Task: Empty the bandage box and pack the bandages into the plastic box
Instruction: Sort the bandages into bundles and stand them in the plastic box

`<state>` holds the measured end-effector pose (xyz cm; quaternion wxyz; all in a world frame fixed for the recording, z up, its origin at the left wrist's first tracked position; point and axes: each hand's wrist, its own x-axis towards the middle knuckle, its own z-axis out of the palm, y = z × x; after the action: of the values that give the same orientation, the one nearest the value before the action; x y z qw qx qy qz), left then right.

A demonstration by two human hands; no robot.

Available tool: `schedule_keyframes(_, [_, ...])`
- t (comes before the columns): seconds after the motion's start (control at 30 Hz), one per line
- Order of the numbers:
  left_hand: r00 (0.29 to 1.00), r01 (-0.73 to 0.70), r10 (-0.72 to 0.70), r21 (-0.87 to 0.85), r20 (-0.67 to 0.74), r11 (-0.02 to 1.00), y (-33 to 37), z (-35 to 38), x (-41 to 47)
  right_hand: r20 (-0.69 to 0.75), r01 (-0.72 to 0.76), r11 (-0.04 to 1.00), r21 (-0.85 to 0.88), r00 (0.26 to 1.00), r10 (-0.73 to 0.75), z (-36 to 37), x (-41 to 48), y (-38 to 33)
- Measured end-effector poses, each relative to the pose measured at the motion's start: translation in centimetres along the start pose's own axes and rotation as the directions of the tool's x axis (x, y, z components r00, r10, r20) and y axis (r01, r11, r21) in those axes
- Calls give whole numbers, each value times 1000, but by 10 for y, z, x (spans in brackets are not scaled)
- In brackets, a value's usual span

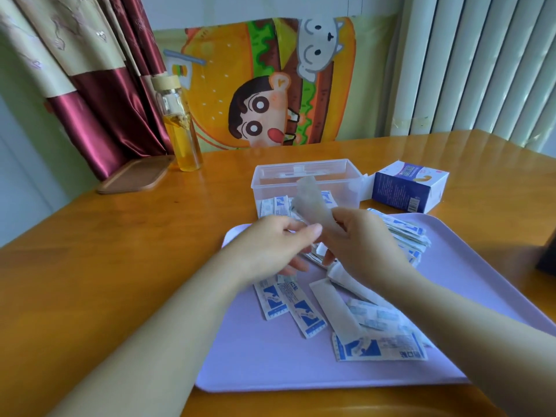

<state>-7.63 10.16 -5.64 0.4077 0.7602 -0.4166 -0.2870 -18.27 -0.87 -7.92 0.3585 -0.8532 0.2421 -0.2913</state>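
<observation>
Bandages strewn over tray, some already in plastic box at 12 o'clock. Right grip clamped on one pale strip, lifted toward box, likely for dropping in. Left grip curled beside it; hold unclear. Bandage box at 1 o'clock on counter.

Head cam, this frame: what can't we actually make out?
Head view only:
1. Pale strip pinched in the right hand: motion-blurred, print unreadable.
2. Left hand: blur hides whether its fingertips hold that strip.
3. Wrapped bandages on the lilac plastic tray: some hidden under both hands.
4. Blue-and-white cardboard bandage box: its walls hide the inside, contents unknown.
5. Dark object: cut off by the right edge.
</observation>
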Motion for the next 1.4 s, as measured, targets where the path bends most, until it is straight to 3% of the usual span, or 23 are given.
schedule_keyframes(0.13, [998, 45, -31, -315, 50, 948, -1, 11, 4, 19, 351, 880, -320, 931, -364, 5, -9, 3])
schedule_keyframes(0.27, [998, 64, -49, -547, 42, 835, -3, 14, 5, 159, 347, 809, -473, 938, -310, 5, -14, 7])
schedule_keyframes(0.4, [999, 14, -36, -604, -23, 797, -9, 8, 6, 106, 241, 954, -180, 969, -225, -4, -15, 0])
schedule_keyframes(0.5, [998, 5, -45, -634, -47, 774, -13, 7, 8, 14, 124, 992, -26, 992, -123, -7, -7, -5])
schedule_keyframes(0.63, [998, -2, -38, -615, -51, 788, -14, 7, 8, -11, -20, 990, 142, 1000, 21, -4, 3, -3])
schedule_keyframes(0.83, [993, -33, -43, -625, -107, 780, -16, 2, 7, 99, -136, 933, 333, 989, 109, -6, 8, -2])
schedule_keyframes(0.93, [980, -113, -27, -670, -196, 734, -15, -9, 3, 83, -119, 929, 351, 992, 96, -7, 9, 3])
schedule_keyframes(1.03, [965, -130, -83, -725, -250, 676, -17, -22, 0, 132, -11, 975, 222, 991, -19, -7, 3, 2])
schedule_keyframes(1.2, [962, -66, -192, -849, -193, 524, -23, -31, 1, 407, 209, 973, 96, 884, -230, 10, -12, -14])
schedule_keyframes(1.3, [957, -35, -245, -904, -152, 427, -26, -32, 0, 520, 393, 919, -33, 792, -319, 21, -8, -12])
schedule_keyframes(1.4, [952, -4, -279, -918, -125, 396, -30, -32, -2, 520, 397, 913, -90, 801, -297, 21, 2, -9])
